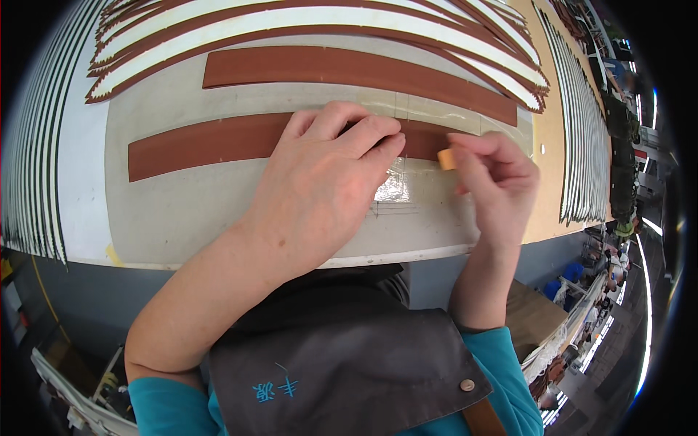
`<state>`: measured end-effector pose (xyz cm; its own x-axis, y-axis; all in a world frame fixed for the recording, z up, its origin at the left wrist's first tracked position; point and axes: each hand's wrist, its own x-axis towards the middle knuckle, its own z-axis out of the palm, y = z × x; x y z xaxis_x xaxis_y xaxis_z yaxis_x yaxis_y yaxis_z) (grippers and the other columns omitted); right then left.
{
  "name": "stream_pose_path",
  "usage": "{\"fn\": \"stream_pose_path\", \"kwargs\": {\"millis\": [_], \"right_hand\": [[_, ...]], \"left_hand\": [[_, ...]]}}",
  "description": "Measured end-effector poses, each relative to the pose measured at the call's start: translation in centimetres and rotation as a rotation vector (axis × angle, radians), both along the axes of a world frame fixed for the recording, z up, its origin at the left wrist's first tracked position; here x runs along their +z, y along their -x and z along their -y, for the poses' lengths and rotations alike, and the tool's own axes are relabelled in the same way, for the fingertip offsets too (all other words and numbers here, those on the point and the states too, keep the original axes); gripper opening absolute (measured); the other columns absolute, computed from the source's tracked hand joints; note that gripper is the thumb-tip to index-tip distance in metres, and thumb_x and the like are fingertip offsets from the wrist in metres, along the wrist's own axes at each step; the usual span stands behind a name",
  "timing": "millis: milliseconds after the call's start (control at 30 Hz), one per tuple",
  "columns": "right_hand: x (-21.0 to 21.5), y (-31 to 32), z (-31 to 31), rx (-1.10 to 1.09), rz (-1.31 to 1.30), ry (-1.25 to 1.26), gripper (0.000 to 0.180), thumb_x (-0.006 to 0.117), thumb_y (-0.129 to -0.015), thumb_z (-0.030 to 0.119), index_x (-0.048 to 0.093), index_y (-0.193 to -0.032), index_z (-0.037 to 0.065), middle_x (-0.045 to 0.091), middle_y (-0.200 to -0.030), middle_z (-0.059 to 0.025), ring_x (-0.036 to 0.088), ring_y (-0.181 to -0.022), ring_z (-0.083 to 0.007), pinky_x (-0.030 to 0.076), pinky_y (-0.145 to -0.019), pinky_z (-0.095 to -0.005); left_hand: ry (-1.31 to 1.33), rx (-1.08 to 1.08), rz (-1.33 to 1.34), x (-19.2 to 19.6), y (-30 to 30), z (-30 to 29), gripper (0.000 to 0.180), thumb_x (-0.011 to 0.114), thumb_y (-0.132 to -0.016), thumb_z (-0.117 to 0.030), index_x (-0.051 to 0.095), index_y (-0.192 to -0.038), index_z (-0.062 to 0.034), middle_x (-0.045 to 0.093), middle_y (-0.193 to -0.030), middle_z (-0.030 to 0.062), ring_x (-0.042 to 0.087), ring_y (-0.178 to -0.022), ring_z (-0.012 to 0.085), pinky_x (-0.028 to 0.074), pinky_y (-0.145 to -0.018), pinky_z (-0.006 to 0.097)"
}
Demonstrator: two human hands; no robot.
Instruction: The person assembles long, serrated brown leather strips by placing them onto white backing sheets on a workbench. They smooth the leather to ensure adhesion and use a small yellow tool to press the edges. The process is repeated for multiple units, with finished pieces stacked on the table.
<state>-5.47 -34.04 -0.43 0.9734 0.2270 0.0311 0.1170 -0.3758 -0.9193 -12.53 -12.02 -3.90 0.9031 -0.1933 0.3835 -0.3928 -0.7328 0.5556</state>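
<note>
A long reddish-brown strip, which looks like leather, lies across the worktable in front of me. My left hand bears down on its middle with bent fingers, holding it against the surface; the fingertips are partly hidden. Toward the strip's right end, my right hand pinches a small yellow-orange block between thumb and fingers. The block is at the strip's lower edge; whether it touches cannot be made out. Beyond my hands lies a second brown strip, parallel to the first.
Overlapping brown-and-white strips are heaped along the far side. Rows of thin dark-edged strips stand at the left and right. A glossy clear sheet with ruled lines lies under the near strip. The table's front edge runs below my wrists.
</note>
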Motion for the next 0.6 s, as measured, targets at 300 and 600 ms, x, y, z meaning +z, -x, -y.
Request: {"fn": "stream_pose_path", "kwargs": {"millis": [300, 600], "right_hand": [[-3.2, -5.4, 23.6, -0.368, 0.171, 0.348, 0.022, 0.072, -0.104, 0.017, 0.077, -0.123, 0.005, 0.076, -0.104, -0.0002, 0.067, -0.087, -0.0057, 0.052, -0.070, -0.0213], [1.3, -3.6, 11.4, 0.204, 0.148, 0.235, 0.039, 0.083, -0.086, 0.004, 0.073, -0.123, 0.002, 0.070, -0.111, -0.0026, 0.064, -0.095, -0.0114, 0.051, -0.085, -0.0270]], "left_hand": [[-0.005, 0.145, 0.107, 3.5, 1.6, -4.5, 0.036, 0.073, -0.094, -0.006, 0.072, -0.130, -0.0043, 0.069, -0.134, 0.0101, 0.063, -0.116, 0.0325, 0.052, -0.099, 0.040], [-0.212, 0.528, -0.204, 5.2, 8.2, -15.9, 0.037, 0.088, -0.082, -0.016, 0.073, -0.114, -0.0044, 0.067, -0.117, 0.0102, 0.061, -0.114, 0.0309, 0.051, -0.098, 0.040]]}}
